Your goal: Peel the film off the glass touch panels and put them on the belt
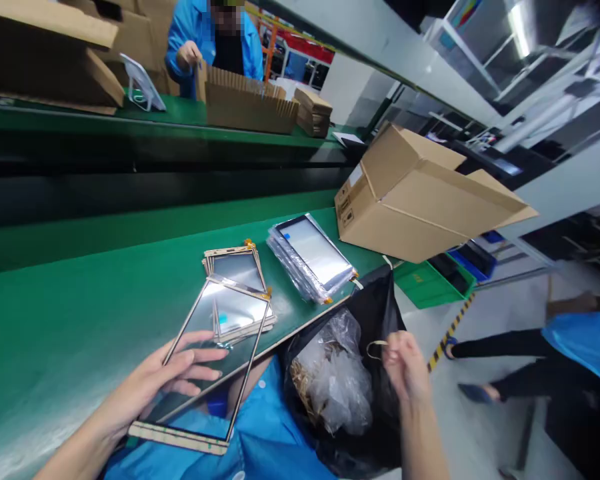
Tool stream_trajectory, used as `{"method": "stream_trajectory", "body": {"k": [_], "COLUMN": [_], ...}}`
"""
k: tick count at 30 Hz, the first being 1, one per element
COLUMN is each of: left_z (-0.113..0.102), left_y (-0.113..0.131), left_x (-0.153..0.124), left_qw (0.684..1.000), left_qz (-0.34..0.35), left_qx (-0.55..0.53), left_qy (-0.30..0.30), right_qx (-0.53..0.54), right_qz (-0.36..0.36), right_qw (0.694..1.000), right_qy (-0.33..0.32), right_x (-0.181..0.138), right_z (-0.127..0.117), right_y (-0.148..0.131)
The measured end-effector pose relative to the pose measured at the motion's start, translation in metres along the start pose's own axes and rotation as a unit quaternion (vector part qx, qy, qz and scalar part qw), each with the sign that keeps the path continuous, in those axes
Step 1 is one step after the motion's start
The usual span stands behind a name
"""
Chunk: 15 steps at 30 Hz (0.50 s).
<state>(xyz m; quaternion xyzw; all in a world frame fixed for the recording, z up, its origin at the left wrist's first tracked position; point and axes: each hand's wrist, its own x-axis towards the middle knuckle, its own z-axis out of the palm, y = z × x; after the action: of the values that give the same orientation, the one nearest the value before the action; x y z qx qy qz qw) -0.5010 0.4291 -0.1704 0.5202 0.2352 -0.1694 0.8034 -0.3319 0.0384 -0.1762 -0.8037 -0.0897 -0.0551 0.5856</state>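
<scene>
Your left hand (185, 370) holds the clear panel (233, 373) above the desk (130, 287) edge, fingers fanned, probably to spread the weight; your right hand (406, 360) has its fingers curled tight, pinching a thin strip (377, 343) by the black bag (373, 300), likely parked there for scraps.

We held a clear, dark-edged panel (200, 408), pale along its near end, slanting across our left fingers (206, 373); a thin, curled, yellowish strip (377, 343) poked out from our right fingers (399, 347).
</scene>
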Motion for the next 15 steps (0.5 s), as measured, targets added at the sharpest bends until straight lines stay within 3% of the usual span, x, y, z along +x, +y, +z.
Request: {"method": "stream_trajectory", "body": {"k": [4,6,8,11,13,15], "left_z": [0.016,0.028,0.040,0.052,0.054,0.053], "left_y": [-0.007,-0.008,-0.007,-0.004,-0.002,-0.003], "left_x": [0.005,0.004,0.001,-0.006,-0.011,-0.016], "left_qw": [0.995,0.988,0.978,0.958,0.946,0.945], "left_qz": [0.016,0.022,0.026,0.058,0.088,0.104], "left_qx": [0.068,0.120,0.177,0.260,0.294,0.295], "left_qy": [-0.065,-0.094,-0.106,-0.109,-0.106,-0.098], "right_qx": [-0.092,-0.105,-0.103,-0.108,-0.127,-0.148], "right_qz": [-0.022,-0.041,-0.079,-0.221,-0.318,-0.371], "right_qw": [0.995,0.993,0.991,0.964,0.912,0.860], "right_qy": [0.026,0.041,0.025,-0.106,-0.226,-0.318], "right_x": [-0.021,-0.029,-0.029,-0.015,-0.002,0.008], "right_z": [0.018,0.036,0.054,0.081,0.096,0.107], "right_y": [0.046,0.044,0.024,-0.025,-0.058,-0.081]}}
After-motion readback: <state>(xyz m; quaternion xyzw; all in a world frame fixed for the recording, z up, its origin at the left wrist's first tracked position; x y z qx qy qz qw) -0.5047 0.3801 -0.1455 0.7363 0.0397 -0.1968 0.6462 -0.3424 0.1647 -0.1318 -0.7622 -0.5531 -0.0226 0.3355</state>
